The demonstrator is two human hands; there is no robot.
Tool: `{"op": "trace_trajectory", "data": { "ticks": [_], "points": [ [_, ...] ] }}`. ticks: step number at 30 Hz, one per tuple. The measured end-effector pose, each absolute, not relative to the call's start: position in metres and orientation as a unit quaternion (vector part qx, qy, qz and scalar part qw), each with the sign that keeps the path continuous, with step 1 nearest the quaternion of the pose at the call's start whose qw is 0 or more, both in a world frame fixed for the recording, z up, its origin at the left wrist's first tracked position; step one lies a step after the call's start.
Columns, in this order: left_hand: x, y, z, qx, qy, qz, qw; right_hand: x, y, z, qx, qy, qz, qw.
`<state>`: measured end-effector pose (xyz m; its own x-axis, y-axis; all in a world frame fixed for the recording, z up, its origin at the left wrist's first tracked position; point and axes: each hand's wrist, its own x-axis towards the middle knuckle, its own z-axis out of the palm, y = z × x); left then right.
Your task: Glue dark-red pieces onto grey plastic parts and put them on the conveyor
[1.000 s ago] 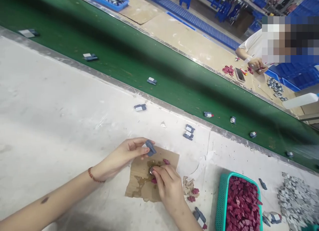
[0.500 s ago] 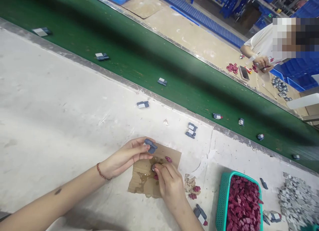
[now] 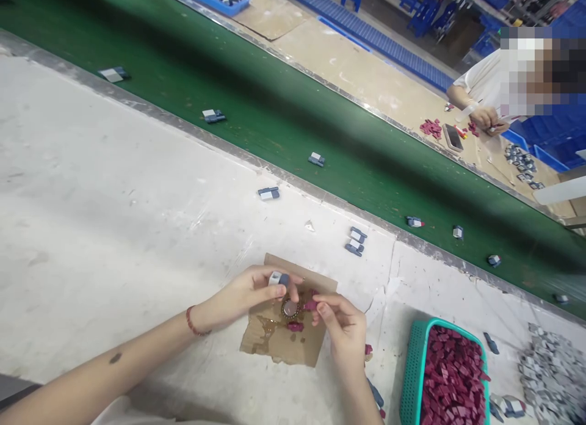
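My left hand (image 3: 245, 295) pinches a small grey-blue plastic part (image 3: 279, 279) with a white face, held over a stained cardboard scrap (image 3: 274, 339). My right hand (image 3: 341, 324) pinches a small dark-red piece (image 3: 310, 305) between thumb and forefinger, close to the grey part. On the cardboard between the hands sits a small round metal cap (image 3: 290, 307) ringed with glue, and another red piece (image 3: 295, 326) lies beside it.
A teal basket (image 3: 412, 376) full of red pieces stands at lower right, a heap of grey parts (image 3: 549, 367) beyond it. Assembled grey parts lie on the white table (image 3: 114, 199) and ride the green conveyor belt (image 3: 274, 107). Another person (image 3: 485, 89) works across the belt.
My right hand has lifted off the round cap with a red piece and moved right. My left hand turned the grey part so that its white face shows. The camera shifted slightly.
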<state>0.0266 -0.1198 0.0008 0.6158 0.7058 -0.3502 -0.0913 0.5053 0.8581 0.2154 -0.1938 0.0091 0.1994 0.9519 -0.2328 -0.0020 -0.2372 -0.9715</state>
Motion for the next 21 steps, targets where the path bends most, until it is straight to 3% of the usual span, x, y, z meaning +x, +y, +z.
{"op": "trace_trajectory", "data": {
  "ticks": [7,21],
  "points": [
    [0.026,-0.13,0.006,0.721,0.313,0.198,0.586,0.21,-0.196,0.018,-0.581,-0.382,0.499,0.517],
    [0.029,-0.137,0.008,0.785,0.293,0.155,0.523,0.199,-0.194,0.023,-0.537,-0.531,0.424,0.5]
  ]
}}
